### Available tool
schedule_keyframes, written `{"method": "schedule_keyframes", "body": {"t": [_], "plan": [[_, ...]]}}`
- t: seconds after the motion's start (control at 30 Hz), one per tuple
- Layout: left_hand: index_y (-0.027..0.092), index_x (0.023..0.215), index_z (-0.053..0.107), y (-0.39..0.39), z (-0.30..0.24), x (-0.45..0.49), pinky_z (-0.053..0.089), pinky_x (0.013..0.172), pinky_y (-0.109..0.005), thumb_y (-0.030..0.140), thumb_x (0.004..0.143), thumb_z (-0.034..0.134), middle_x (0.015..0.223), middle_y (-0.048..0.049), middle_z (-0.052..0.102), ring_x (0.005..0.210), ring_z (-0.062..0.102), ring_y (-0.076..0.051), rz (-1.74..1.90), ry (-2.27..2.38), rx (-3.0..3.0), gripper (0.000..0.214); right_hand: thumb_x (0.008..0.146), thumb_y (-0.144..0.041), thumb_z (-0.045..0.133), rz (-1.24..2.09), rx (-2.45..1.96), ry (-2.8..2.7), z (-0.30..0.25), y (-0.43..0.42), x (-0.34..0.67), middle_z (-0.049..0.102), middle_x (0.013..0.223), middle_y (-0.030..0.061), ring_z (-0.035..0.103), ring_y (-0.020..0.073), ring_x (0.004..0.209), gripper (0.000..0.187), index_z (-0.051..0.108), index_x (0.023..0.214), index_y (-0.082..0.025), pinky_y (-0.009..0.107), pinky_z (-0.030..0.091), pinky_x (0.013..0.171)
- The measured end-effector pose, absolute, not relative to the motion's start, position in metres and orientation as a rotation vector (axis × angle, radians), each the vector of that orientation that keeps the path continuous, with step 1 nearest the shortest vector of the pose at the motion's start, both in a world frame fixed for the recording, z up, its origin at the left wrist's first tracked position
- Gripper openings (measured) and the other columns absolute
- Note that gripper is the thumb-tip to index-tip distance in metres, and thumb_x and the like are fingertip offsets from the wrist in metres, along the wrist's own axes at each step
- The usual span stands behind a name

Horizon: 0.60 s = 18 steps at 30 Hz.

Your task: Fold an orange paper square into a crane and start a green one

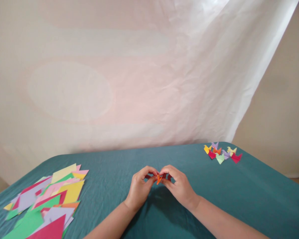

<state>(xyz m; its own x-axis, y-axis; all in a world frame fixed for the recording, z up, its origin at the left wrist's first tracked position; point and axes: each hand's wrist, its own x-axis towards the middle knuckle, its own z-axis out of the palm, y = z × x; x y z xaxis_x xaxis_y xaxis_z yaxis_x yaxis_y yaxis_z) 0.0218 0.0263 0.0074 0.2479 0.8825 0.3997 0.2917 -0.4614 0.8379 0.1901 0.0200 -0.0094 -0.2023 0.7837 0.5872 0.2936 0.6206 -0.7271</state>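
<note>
A small folded piece of orange paper (159, 179) is held up between both hands, over the middle of the table. My left hand (141, 184) pinches its left side with thumb and fingertips. From the other side, my right hand (178, 185) grips it in the same kind of pinch. The fingertips nearly meet above the paper and cover part of it, so its full shape is hidden. A pointed lower end shows beneath the fingers.
Coloured paper sheets (46, 202) lie in a loose, overlapping pile at the left. Several small folded paper birds (220, 158) stand grouped at the far right of the green-covered table (109, 172). A pale sheet (139, 83) hangs behind the table.
</note>
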Motion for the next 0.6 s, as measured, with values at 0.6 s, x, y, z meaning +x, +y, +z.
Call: {"method": "schedule_keyframes", "body": {"t": [0.6], "plan": [[0.014, 0.081, 0.059, 0.039, -0.007, 0.021, 0.043, 0.062, -0.022, 0.03, 0.075, 0.068, 0.073, -0.0038, 0.063, 0.065, 0.057, -0.012, 0.959, 0.794, 1.31, 0.019, 0.081, -0.037, 0.065, 1.574, -0.781, -1.293, -0.027, 0.034, 0.191, 0.059, 0.062, -0.0009, 0.045, 0.0078, 0.049, 0.024, 0.058, 0.076, -0.015, 0.02, 0.034, 0.049]]}}
